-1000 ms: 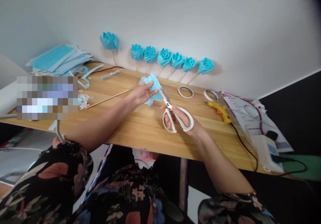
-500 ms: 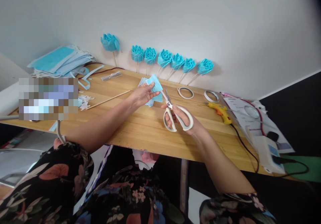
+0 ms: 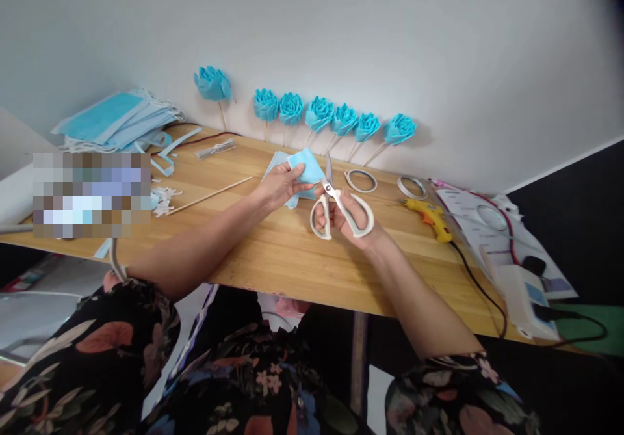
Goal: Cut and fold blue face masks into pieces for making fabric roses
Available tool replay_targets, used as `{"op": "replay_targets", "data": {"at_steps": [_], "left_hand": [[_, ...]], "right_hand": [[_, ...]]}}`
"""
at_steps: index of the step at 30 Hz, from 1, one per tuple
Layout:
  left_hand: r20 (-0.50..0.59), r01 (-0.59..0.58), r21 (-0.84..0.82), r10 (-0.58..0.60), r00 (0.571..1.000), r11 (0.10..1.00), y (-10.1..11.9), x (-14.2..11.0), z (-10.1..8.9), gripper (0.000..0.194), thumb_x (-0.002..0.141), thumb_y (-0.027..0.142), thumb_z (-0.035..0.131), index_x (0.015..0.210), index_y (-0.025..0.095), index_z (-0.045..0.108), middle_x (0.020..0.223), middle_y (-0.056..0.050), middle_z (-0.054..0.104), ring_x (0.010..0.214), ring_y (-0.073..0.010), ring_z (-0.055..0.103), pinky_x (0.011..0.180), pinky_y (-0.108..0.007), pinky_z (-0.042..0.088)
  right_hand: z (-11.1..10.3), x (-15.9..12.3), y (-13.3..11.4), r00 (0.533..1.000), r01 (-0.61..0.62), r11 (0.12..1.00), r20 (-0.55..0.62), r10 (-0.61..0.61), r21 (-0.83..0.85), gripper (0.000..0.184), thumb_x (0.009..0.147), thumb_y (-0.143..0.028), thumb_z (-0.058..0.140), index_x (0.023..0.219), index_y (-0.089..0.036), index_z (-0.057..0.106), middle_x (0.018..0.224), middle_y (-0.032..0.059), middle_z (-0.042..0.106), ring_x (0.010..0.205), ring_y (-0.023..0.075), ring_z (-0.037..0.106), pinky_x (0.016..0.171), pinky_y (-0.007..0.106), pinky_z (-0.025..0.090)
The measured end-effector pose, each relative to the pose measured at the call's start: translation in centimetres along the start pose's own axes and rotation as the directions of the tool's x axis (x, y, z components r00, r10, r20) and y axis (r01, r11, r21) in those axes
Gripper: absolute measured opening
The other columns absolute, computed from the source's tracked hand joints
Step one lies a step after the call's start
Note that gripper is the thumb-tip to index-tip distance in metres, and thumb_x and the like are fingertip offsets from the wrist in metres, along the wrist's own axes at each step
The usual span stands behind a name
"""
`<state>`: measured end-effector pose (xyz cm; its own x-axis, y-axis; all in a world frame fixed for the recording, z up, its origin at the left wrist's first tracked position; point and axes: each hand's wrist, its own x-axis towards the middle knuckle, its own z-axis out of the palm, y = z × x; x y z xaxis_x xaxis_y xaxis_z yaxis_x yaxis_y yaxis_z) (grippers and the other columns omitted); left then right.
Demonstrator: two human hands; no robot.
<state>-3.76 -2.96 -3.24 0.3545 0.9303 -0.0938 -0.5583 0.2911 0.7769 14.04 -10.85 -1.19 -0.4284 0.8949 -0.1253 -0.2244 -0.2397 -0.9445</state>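
Observation:
Between the thumb and fingers of my left hand (image 3: 283,184) is a small piece of blue mask fabric (image 3: 307,165), held above the table. My right hand (image 3: 348,217) grips white-handled scissors (image 3: 329,189) by their loops, thumb and fingers through them. The scissors' blades are parted and meet the right edge of the fabric piece. Below and behind my left hand, more light blue fabric pieces (image 3: 274,164) lie on the wooden table (image 3: 273,253). To the left of that hand rests a thin wooden stick (image 3: 209,196).
Several blue fabric roses (image 3: 319,114) on sticks lean against the wall. A pile of blue masks (image 3: 114,119) lies at the back left. Toward the right are two tape rolls (image 3: 361,181), a yellow glue gun (image 3: 429,219) with its cord, and a white power strip (image 3: 524,302).
The scissors have shifted up and slightly left, bringing their blades to the fabric edge. The fabric piece has turned in my left hand and moved a little right.

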Motion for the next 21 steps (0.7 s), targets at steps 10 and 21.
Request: {"op": "replay_targets", "data": {"at_steps": [10,21], "left_hand": [[0.036,-0.006,0.046,0.005,0.999,0.999,-0.1,0.1,-0.6,0.012,0.092,0.02,0.066,0.096,0.009,0.068,0.085,-0.007,0.075,0.068,-0.0116,0.07,0.068,-0.022,0.059],[0.063,-0.012,0.066,0.008,0.998,0.998,0.3,-0.4,-0.2,0.011,0.091,0.02,0.069,0.094,0.009,0.066,0.079,-0.006,0.074,0.063,-0.0114,0.07,0.062,-0.02,0.058]], "right_hand": [[1.1,0.4,1.7,0.999,0.016,0.962,-0.043,-0.005,0.273,0.057,0.086,-0.074,0.051,0.099,-0.02,0.062,0.07,0.0011,0.061,0.059,0.0147,0.055,0.051,0.029,0.05],[1.9,-0.1,1.6,0.997,0.017,0.937,-0.081,0.013,0.349,0.054,0.089,-0.071,0.05,0.098,-0.019,0.063,0.063,-0.002,0.053,0.052,0.0111,0.046,0.043,0.023,0.04]]}}
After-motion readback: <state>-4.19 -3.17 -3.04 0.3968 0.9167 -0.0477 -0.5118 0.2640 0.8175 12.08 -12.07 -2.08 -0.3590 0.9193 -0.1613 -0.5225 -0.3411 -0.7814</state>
